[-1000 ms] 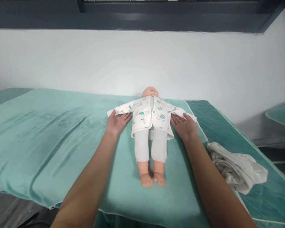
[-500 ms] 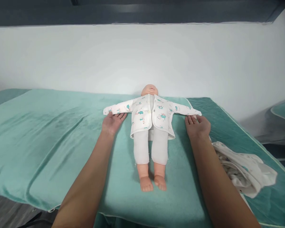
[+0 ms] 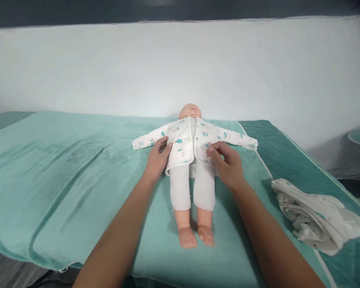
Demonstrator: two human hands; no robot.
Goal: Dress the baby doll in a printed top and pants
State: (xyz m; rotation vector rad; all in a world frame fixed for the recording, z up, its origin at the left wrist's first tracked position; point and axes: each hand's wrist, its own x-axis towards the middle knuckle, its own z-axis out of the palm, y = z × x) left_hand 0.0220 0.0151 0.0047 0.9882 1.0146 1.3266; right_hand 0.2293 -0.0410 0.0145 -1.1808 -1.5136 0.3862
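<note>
A baby doll (image 3: 190, 110) lies on its back, dressed in a white, patterned baby jacket (image 3: 180, 134) whose front hangs unfastened, with a narrow gap down the middle. Both jacket sleeves stretch out sideways. White cloth covers the doll's legs down to the shins, and its feet are bare. My left hand (image 3: 158, 159) touches the jacket's left side, its thumb and fingers bent but apart. Over the right front panel is my right hand (image 3: 230, 165), fingers curled, with thumb and forefinger tips close together on the cloth.
A crumpled white patterned cloth (image 3: 321, 220) lies at the right on the darker green cover (image 3: 288, 160). Light green fabric (image 3: 78, 168) spreads over the bed under the doll. Behind stands a white wall (image 3: 174, 68).
Both hands have left the jacket's sleeve ends and moved inward to the sides of its body. The sleeves stay stretched out. The view has shifted slightly.
</note>
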